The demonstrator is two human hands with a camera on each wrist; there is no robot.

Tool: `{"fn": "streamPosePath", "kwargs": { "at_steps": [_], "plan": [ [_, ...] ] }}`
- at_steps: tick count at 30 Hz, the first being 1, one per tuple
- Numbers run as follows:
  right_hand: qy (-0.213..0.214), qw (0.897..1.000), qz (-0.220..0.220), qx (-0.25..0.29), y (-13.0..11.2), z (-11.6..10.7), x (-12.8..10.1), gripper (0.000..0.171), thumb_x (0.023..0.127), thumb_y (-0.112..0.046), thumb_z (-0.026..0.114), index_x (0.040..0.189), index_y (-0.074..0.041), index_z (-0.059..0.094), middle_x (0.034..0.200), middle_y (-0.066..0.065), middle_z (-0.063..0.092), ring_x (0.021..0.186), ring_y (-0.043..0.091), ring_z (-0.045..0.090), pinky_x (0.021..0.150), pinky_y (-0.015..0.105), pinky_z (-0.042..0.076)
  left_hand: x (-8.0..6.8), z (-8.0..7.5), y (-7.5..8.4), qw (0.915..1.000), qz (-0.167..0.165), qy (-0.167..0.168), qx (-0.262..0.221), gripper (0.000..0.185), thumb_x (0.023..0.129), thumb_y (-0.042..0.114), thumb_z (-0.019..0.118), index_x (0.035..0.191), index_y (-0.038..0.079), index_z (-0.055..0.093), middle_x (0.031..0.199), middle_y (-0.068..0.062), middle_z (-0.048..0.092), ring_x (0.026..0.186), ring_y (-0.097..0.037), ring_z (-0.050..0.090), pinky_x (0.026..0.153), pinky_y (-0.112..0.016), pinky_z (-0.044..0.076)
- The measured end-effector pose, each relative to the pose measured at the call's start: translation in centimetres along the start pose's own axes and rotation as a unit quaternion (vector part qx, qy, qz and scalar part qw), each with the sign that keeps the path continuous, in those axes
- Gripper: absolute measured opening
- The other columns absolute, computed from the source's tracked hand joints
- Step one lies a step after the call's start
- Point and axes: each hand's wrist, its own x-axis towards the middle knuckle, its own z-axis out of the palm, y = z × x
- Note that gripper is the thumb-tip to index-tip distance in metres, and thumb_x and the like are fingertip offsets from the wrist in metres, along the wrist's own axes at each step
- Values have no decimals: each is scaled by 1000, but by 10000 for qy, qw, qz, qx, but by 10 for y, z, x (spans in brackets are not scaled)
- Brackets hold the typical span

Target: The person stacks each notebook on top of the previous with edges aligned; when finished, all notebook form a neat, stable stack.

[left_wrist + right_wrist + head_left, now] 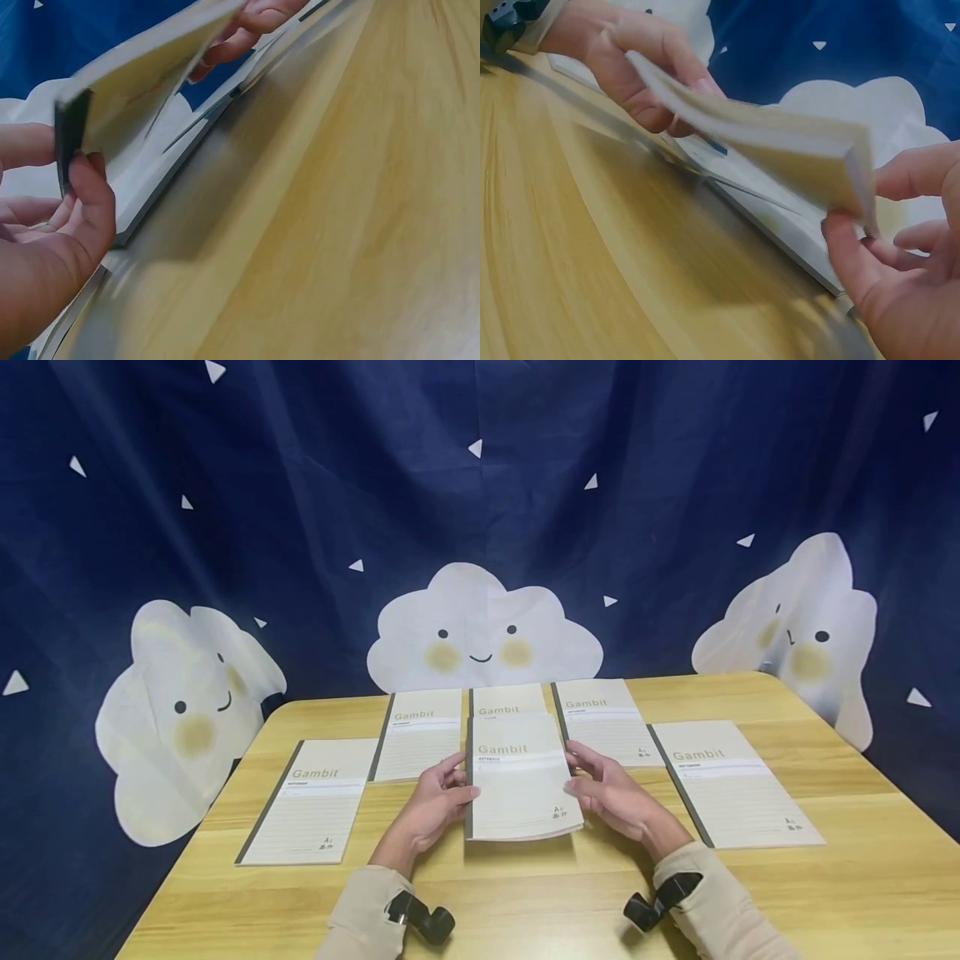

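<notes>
Above the tabletop (pixel 862 877), left hand (pixel 435 806) and right hand (pixel 615 793) gripped a notebook stack (pixel 519 781), which hid most of the notebook (pixel 508 700) behind.

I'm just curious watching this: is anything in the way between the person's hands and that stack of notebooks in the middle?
No, nothing visible. The left hand and the right hand already grip the stack of notebooks by its two side edges, lifted just above the table.

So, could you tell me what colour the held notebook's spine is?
Dark grey spine, clearest in the head view.
</notes>
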Motion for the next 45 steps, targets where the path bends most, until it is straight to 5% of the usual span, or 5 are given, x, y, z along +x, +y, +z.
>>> {"fn": "streamPosePath", "kwargs": {
  "at_steps": [6,18,27,36,45],
  "plan": [
    [124,9997,-138,-128,0,1,1,83,86,2,55,150,0,3,153,21,7,107,12,49,90,19,46,1,0,-1,9993,178,155,-274,70,83,-5,59,145,-1,27,109,-9,45,85,-13,50,68,-22,49],
    [1423,9878,-259,-580,4,8,4,50,89,-1,57,135,9,40,122,18,46,95,8,54,81,16,49,5,4,-5,9946,354,891,-403,54,84,0,64,133,-8,44,116,-15,47,84,-10,55,66,-17,49],
    [1740,9816,-307,-723,5,10,6,42,89,-5,59,129,7,49,106,6,57,78,6,54,64,17,48,6,8,-6,9890,355,1415,-236,40,82,1,68,118,-12,55,84,-3,60,71,-6,60,64,-18,54],
    [1083,9939,-169,-147,3,10,4,61,87,-2,57,141,8,29,138,22,32,95,10,56,81,20,51,4,5,-2,9937,230,1028,-386,48,83,-4,64,129,-9,48,101,-9,53,70,-8,55,58,-17,51],
    [1682,9819,-158,-856,6,13,5,56,86,-6,64,135,6,41,128,23,42,98,13,56,87,25,52,1,2,2,9968,424,657,-157,64,77,-7,66,136,-5,42,124,-20,43,82,-12,56,74,-21,53]
  ]
}}
